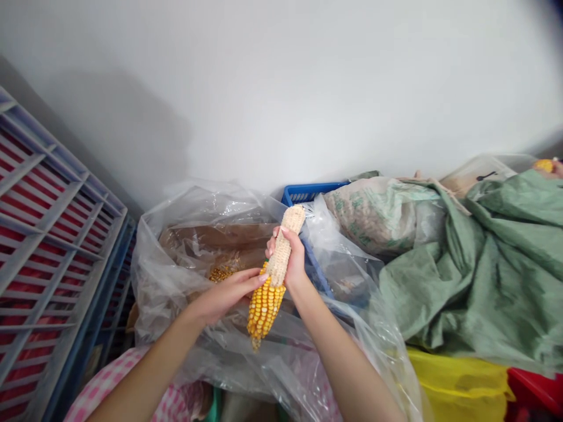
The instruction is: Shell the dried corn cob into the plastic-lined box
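An ear of corn [267, 305] is held in front of me, tilted, its pointed end low and towards me. Yellow kernels cover its lower part, while the upper part is bare pale cob [281, 258]. My right hand [294, 258] is closed around the bare part, with the thumb along its near side. From the left, my left hand [233, 290] grips the ear at the edge of the kernels; some of its fingers are hidden behind. Below lies a clear plastic bag [171, 299], with loose corn kernels [221, 273] inside.
Stacked plastic crates [57, 234] stand on the left. A blue basket [303, 190] and a filled plastic sack [373, 214] are behind on the right. Green cloth [475, 269], a yellow bag [461, 381] and another person's hand [558, 169] with corn are at right.
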Action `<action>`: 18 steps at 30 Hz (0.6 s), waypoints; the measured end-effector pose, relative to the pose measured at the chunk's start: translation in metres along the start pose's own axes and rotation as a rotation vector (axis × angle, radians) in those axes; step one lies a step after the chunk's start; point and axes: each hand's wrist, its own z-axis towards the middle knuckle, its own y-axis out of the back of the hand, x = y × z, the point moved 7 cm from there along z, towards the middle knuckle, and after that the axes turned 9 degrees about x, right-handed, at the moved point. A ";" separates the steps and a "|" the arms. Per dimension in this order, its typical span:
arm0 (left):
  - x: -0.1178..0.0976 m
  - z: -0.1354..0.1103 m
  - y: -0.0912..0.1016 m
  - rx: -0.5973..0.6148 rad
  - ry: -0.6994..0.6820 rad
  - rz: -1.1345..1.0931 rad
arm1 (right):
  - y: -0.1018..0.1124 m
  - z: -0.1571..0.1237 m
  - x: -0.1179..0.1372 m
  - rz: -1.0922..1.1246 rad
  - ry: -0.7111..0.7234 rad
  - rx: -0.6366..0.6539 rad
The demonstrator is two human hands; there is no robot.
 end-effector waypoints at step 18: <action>0.017 0.010 -0.021 -0.045 -0.046 -0.305 | 0.013 -0.004 -0.001 -0.195 0.105 -0.166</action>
